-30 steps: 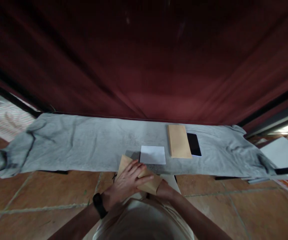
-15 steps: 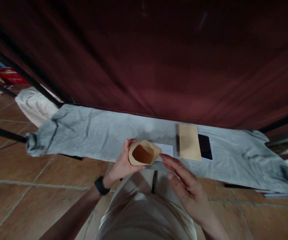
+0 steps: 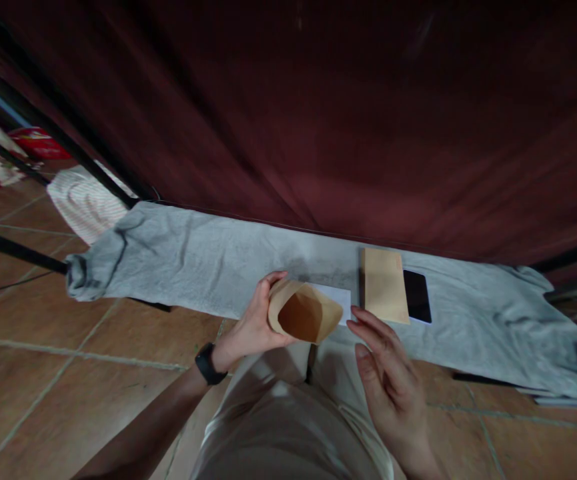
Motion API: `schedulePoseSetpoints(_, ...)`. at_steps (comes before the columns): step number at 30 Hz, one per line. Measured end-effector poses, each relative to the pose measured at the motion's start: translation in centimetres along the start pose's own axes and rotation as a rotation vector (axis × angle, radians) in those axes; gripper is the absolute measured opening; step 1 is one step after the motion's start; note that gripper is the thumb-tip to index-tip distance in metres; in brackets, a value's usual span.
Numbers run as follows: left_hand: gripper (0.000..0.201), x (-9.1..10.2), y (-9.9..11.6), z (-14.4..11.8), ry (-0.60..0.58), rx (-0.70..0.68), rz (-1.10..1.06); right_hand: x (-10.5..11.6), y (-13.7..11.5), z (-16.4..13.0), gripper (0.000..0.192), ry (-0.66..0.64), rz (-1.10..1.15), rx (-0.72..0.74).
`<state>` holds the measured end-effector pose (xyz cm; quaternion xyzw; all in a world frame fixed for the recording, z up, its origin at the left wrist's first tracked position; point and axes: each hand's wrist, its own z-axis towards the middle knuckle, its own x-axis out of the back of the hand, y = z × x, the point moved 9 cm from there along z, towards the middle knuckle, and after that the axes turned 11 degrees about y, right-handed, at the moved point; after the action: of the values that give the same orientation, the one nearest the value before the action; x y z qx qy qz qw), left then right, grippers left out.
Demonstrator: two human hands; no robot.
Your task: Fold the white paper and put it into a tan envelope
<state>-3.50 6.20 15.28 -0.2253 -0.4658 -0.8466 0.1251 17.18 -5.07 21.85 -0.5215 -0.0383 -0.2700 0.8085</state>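
Two hands are on it: the left hand (image 3: 254, 327) grips the brown envelope (image 3: 304, 311) puffed open above the grey cloth (image 3: 193, 263), right hand (image 3: 385, 373) loose and empty beside it, white paper (image 3: 337, 298) not yet inside.

Nothing here can be read. The open brown envelope (image 3: 304, 313) shows only its bare inside, and the stack of brown envelopes (image 3: 384, 294) lying on the grey cloth (image 3: 178, 263) has a plain face with no legible print. The white sheet (image 3: 337, 298) looks blank from where it lies, the phone (image 3: 417, 297) has a dark screen, and the black watch (image 3: 207, 363) on the wrist shows no digits.
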Motion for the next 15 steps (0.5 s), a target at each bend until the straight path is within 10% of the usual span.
schedulePoseSetpoints(8, 0.094, -1.6, 2.6, -1.7, -0.122, -0.442, 0.225, -2.6, 6.3, 0.8, 0.044, -0.086, 0.111, -0.353)
schedulePoseSetpoints(15, 0.079, -4.4, 4.1, -3.2, -0.312, -0.596, 0.414, -4.0, 9.9, 0.3, 0.048, -0.117, -0.094, -0.358)
